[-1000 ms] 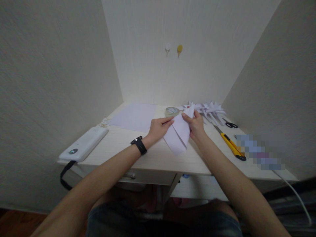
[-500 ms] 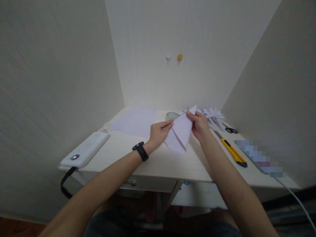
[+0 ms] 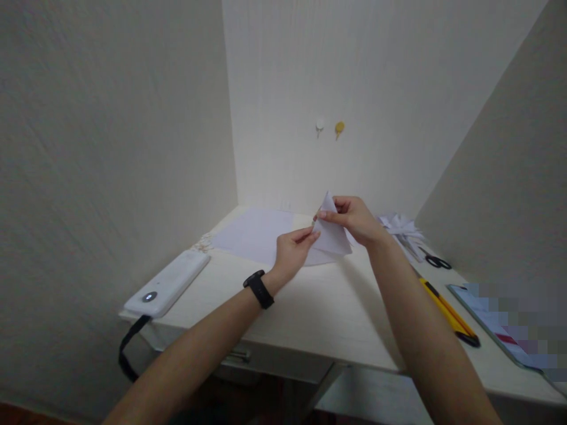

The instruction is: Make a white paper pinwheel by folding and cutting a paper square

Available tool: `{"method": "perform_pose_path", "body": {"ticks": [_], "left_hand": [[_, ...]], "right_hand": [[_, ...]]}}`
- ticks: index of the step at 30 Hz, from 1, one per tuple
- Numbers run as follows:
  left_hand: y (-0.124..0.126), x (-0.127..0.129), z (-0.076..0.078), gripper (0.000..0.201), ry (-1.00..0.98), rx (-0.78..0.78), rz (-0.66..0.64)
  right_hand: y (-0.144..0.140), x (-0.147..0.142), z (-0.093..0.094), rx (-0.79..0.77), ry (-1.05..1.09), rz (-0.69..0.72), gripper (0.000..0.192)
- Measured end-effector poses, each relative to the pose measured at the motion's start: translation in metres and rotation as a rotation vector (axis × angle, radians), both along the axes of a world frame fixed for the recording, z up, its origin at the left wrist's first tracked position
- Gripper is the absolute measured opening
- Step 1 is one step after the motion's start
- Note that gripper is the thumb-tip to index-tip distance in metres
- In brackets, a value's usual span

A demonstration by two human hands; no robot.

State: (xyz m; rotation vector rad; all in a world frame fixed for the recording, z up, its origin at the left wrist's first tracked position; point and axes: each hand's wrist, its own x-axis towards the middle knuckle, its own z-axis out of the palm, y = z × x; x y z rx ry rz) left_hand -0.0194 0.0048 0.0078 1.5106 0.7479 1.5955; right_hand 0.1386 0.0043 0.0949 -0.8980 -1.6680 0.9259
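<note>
A folded sheet of white paper (image 3: 332, 237) is held up over the desk between both hands. My left hand (image 3: 293, 251) pinches its left edge between thumb and fingers; a black watch is on that wrist. Higher up, near the pointed top, my right hand (image 3: 352, 217) grips the same paper, thumb in front and fingers partly behind it. One fold forms a triangular flap that hangs toward the lower right. Flat sheets of white paper (image 3: 252, 233) lie on the desk at the back left, beyond my left hand.
On the white desk (image 3: 310, 319), a white box-like device (image 3: 170, 283) with a black strap sits left. At right are a pile of folded paper strips (image 3: 401, 230), black-handled scissors (image 3: 437, 261), a yellow cutter knife (image 3: 449, 310) and a tablet-like device (image 3: 487, 321). Walls enclose the desk.
The view has shifted, so the desk appears lower. My right hand has turned inward and moved closer to my left hand, and the paper's flap now sits at a different angle.
</note>
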Motion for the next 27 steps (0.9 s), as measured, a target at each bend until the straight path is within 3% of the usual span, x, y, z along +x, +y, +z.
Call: {"method": "perform_pose_path", "body": {"ticks": [4,8,14,18,22,27], "left_hand": [[-0.004,-0.001,0.004,0.019,-0.037,-0.017,0.038],[-0.002,-0.003,0.003,0.030,-0.095,-0.010,0.085],[0.000,-0.005,-0.002,0.034,-0.015,0.066,0.168],[-0.005,-0.005,0.001,0.031,0.056,0.137,0.191],[-0.003,0.000,0.012,0.028,0.128,0.206,0.172],[0.006,0.016,0.045,0.028,0.120,0.174,0.145]], "right_hand": [[-0.001,-0.014,0.016,0.073,0.009,-0.007,0.039],[-0.002,-0.018,0.031,0.172,-0.027,-0.028,0.041],[0.003,-0.013,0.034,0.227,-0.145,-0.138,0.045],[0.005,-0.007,0.034,0.175,-0.130,-0.081,0.043],[0.005,0.001,0.037,0.080,-0.069,-0.070,0.042],[0.007,0.015,0.042,0.087,0.035,-0.145,0.037]]}}
